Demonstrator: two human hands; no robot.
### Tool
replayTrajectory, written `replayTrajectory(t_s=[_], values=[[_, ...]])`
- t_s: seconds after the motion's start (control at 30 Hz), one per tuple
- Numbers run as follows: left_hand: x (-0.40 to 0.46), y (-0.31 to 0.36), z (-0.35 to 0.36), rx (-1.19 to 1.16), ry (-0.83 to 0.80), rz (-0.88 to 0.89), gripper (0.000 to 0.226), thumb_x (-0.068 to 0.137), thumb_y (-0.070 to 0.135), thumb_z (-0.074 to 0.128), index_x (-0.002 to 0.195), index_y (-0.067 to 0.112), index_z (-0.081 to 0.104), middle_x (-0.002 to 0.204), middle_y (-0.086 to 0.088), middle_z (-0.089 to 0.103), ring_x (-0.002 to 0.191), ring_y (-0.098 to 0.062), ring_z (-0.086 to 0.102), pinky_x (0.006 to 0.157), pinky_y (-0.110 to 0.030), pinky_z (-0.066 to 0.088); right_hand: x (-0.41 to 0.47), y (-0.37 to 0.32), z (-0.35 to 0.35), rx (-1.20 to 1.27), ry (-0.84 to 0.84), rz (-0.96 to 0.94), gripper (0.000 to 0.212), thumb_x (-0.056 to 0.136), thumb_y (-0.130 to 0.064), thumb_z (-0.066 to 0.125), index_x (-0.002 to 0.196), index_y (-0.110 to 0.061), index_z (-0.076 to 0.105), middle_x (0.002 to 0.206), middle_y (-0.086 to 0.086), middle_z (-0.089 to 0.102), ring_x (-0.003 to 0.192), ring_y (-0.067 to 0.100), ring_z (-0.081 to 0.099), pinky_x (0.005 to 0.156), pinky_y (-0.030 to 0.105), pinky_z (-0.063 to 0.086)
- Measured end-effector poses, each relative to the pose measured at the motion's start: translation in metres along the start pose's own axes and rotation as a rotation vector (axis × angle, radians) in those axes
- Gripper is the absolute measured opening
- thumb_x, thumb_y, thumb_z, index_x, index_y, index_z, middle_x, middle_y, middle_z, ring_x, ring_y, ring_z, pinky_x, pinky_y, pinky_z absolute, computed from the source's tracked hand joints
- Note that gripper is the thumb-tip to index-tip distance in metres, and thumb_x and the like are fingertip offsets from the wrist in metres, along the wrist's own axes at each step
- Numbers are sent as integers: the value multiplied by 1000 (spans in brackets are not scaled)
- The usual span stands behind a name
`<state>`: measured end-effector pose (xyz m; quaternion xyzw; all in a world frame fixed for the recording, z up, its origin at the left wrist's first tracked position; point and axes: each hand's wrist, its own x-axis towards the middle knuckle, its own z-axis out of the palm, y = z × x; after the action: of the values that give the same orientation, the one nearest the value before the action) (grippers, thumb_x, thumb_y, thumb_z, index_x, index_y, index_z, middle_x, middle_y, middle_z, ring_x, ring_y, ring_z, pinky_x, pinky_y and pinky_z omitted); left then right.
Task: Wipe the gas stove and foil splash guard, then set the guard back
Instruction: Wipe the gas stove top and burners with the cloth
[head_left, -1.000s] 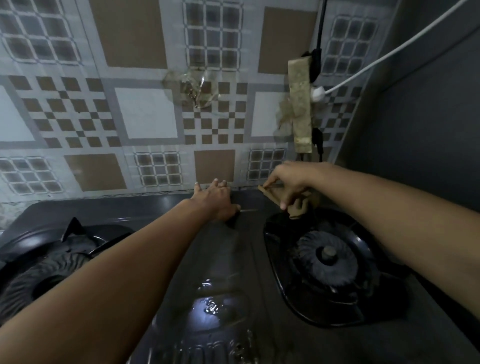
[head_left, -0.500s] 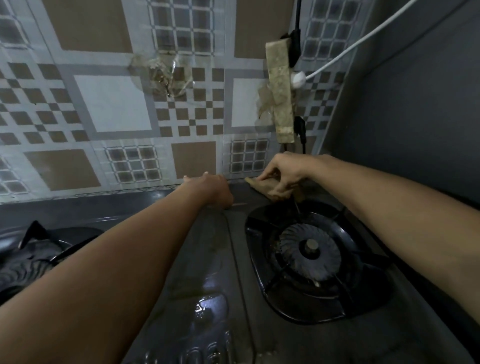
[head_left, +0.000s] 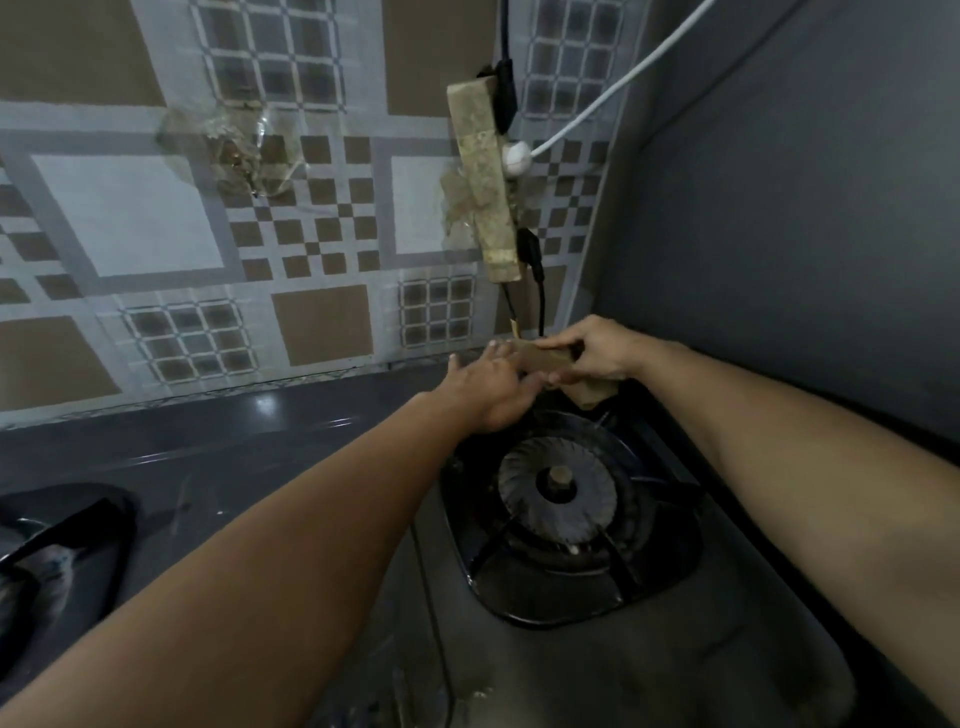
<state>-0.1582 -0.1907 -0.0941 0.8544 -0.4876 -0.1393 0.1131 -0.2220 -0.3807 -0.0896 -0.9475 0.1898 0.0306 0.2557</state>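
At the back edge of the gas stove (head_left: 311, 452), my left hand (head_left: 488, 389) reaches flat-fingered toward what looks like a brown cloth (head_left: 550, 358), pinched in my right hand (head_left: 597, 348); wiping under way, the rear corner next, foil guard unseen

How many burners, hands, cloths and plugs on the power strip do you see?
Burners: 2, right burner and left burner, partly cut off.
Hands: 2, left hand and right hand.
Cloths: 1, brown cloth, pinched by the right hand.
Plugs: 3, two black, one white.
Total: 8
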Motion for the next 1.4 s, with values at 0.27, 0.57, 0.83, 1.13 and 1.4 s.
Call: replayTrajectory(t_s=[0.27,0.57,0.83,1.13,1.4], values=[[0,3,19,140,56,-54,67,100,49,22,155,12,9,163,-2,-1,150,-24,-6,115,-62,-5,-26,18,21,515,228,157,53,77,-2,77,128,-7,61,140,6,52,125,8,47,96,10,32],[-5,3,20,155,163,-60,66,98,51,29,152,15,20,163,-5,7,150,-25,0,115,-63,4,-50,20,18,564,172,407,44,96,1,50,136,-17,53,142,3,47,133,16,38,92,13,25],[-7,3,22,120,230,-94,71,96,53,35,152,13,21,162,-5,10,150,-24,4,116,-61,8,-68,28,37,656,378,556,20,87,-16,57,92,-3,71,93,15,71,87,30,66,79,35,55],[-4,3,23,128,243,-87,67,95,50,35,150,12,26,161,-8,17,149,-25,12,117,-59,11,-145,35,34,257,232,494,35,83,-17,54,115,-15,69,110,5,68,97,22,64,90,32,53],[-22,24,20,268,329,80,52,100,42,33,145,15,38,159,-4,23,149,-22,15,118,-54,10,-164,33,37,168,98,258,56,92,-10,58,144,-23,43,154,-2,32,142,21,31,117,34,28]])
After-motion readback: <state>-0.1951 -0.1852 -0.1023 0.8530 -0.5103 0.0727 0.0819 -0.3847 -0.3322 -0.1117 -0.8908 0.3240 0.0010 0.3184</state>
